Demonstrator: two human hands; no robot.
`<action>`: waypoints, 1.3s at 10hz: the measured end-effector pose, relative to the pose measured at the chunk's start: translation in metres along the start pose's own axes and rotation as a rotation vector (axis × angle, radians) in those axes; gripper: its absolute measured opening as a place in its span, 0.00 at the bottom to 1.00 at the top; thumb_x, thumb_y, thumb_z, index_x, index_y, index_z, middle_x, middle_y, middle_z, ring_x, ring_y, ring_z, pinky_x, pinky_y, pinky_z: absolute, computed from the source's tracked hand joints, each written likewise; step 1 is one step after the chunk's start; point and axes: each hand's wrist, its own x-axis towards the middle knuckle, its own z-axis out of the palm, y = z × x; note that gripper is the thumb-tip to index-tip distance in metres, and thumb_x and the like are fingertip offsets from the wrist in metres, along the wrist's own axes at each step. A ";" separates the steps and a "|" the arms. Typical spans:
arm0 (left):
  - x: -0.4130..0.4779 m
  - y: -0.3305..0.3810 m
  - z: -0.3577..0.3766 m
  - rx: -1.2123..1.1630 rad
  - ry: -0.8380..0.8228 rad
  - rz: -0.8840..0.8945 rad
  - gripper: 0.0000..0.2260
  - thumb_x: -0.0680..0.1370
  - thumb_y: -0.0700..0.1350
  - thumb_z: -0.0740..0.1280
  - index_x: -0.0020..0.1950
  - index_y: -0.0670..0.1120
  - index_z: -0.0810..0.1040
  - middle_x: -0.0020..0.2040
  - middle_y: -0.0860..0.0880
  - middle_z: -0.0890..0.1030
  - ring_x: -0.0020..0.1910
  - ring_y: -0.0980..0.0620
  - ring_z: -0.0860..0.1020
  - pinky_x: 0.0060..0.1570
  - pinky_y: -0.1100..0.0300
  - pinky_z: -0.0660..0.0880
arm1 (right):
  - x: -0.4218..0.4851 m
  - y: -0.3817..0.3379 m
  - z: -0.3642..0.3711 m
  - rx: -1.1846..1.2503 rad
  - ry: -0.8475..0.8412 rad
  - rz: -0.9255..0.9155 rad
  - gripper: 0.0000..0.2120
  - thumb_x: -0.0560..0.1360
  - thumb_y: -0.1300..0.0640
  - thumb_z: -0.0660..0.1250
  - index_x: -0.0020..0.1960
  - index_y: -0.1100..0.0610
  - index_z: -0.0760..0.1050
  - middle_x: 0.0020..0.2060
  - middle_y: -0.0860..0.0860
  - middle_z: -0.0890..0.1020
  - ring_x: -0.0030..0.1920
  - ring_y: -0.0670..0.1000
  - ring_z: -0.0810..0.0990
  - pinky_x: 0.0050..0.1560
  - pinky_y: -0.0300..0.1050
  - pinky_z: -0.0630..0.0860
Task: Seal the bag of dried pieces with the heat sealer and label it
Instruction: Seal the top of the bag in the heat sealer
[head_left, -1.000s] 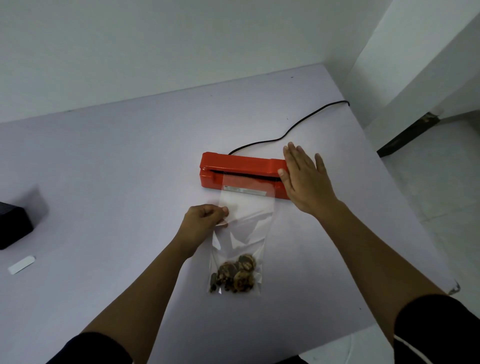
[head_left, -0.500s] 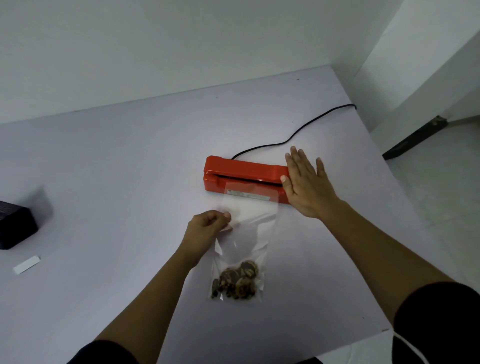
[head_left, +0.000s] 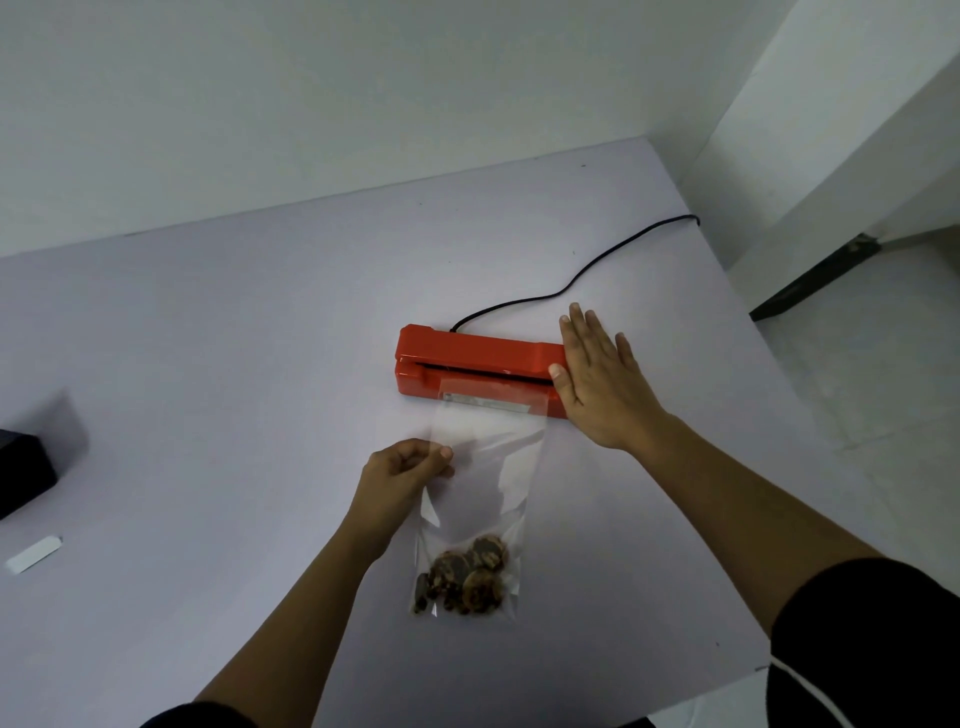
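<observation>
A clear plastic bag (head_left: 483, 467) lies flat on the pale table, with brown dried pieces (head_left: 462, 579) at its near end. Its open top rests on the front lip of a red heat sealer (head_left: 467, 358), just below the slot. My left hand (head_left: 402, 473) pinches the bag's left edge about midway. My right hand (head_left: 597, 384) lies flat, fingers spread, on the sealer's right end. A small white label (head_left: 34, 553) lies near the table's left edge.
The sealer's black cord (head_left: 576, 278) runs back and right toward the table's far corner. A black box (head_left: 21, 473) sits at the left edge. The table's right edge drops to a tiled floor (head_left: 883, 395).
The bag's top has stayed at the sealer's front lip and both hands keep their places. The view has shifted slightly.
</observation>
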 end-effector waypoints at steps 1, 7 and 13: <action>0.000 0.000 0.001 0.005 -0.006 0.005 0.09 0.75 0.47 0.68 0.43 0.43 0.83 0.39 0.48 0.85 0.40 0.56 0.81 0.44 0.65 0.73 | 0.000 0.001 0.000 0.010 -0.001 -0.003 0.28 0.81 0.47 0.43 0.75 0.58 0.37 0.76 0.53 0.38 0.75 0.51 0.37 0.73 0.51 0.38; -0.001 -0.001 0.003 0.018 0.015 -0.016 0.10 0.75 0.47 0.68 0.41 0.42 0.84 0.37 0.49 0.85 0.38 0.59 0.80 0.45 0.63 0.72 | 0.000 0.001 0.001 0.027 0.013 -0.012 0.28 0.81 0.47 0.43 0.75 0.58 0.38 0.76 0.53 0.39 0.75 0.52 0.38 0.73 0.51 0.39; 0.001 -0.001 0.005 0.004 0.014 -0.005 0.10 0.75 0.45 0.68 0.40 0.40 0.83 0.34 0.51 0.83 0.36 0.60 0.79 0.43 0.65 0.71 | 0.001 0.002 0.002 0.018 0.027 -0.018 0.28 0.81 0.47 0.44 0.75 0.58 0.38 0.76 0.53 0.39 0.75 0.52 0.38 0.73 0.51 0.38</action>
